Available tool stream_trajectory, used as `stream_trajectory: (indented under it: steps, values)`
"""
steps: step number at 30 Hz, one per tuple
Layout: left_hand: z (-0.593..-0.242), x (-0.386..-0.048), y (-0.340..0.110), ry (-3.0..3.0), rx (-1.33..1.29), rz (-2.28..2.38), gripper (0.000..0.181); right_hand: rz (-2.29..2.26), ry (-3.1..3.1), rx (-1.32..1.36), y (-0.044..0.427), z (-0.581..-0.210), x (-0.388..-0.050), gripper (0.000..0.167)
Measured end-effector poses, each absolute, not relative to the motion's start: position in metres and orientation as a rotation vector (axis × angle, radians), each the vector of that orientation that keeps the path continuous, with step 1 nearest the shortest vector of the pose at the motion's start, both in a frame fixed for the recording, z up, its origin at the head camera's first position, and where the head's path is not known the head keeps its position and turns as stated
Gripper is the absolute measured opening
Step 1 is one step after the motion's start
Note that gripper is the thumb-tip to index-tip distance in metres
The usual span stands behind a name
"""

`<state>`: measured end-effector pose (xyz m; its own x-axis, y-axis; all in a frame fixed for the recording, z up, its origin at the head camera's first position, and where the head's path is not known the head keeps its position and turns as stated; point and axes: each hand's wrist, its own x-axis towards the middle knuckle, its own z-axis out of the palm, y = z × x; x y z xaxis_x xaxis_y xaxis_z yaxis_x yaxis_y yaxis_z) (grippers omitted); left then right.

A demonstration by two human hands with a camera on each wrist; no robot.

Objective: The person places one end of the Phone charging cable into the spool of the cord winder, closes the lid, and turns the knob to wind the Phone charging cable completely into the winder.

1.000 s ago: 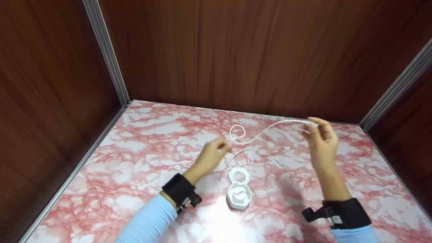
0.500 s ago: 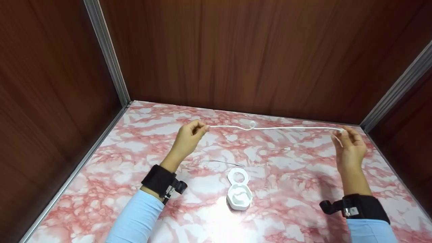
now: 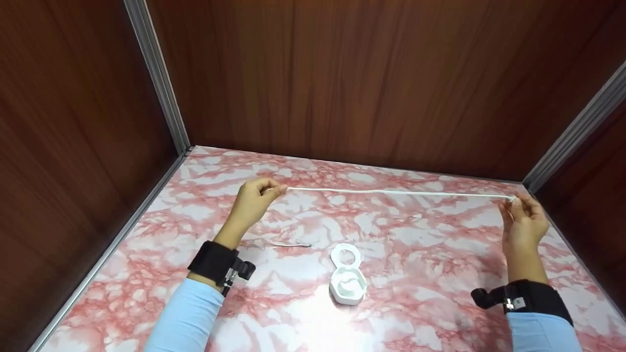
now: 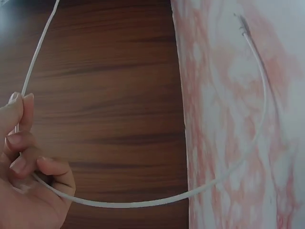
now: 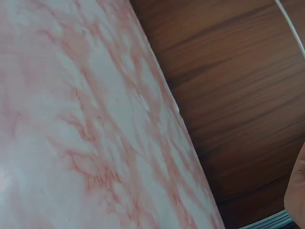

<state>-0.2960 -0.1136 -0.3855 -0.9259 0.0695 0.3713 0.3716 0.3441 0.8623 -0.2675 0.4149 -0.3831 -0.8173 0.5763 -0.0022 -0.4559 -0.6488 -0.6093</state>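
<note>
A thin white cable (image 3: 391, 192) stretches nearly straight between my two hands above the table. My left hand (image 3: 254, 199) pinches it between thumb and forefinger. Past that grip, the cable's tail (image 4: 128, 204) droops in a wide curve in the left wrist view, ending in what look like thin bare strands (image 4: 244, 26). Far to the right, my right hand (image 3: 525, 225) pinches the cable near its other end, which the fingers mostly cover. Only a sliver of that hand (image 5: 296, 193) shows in the right wrist view.
A small white hexagonal box (image 3: 347, 288) stands on the table with its ring-shaped lid (image 3: 336, 255) flipped back. The table (image 3: 415, 318) has a red and white marbled top. Dark wooden panels (image 3: 342, 83) enclose the back and sides, with metal strips (image 3: 159, 73) at the corners.
My left hand took hold of the cable and moved left, while my right hand moved right. The loop in the middle has pulled out and the cable is now almost straight. The box has stayed put.
</note>
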Motion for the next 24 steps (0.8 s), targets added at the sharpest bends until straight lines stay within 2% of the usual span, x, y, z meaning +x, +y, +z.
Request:
stream_trajectory:
  steps: [14,24]
  values:
    - [-0.411,-0.306,-0.183,-2.451,-0.119,-1.693,0.028,2.361,-0.676,-0.638,0.474,-0.398,-0.243,0.018]
    - [-0.424,-0.300,-0.230,-2.518,0.181,-1.748,0.053,2.339,-0.689,-0.748,0.498,-0.403,-0.225,0.018]
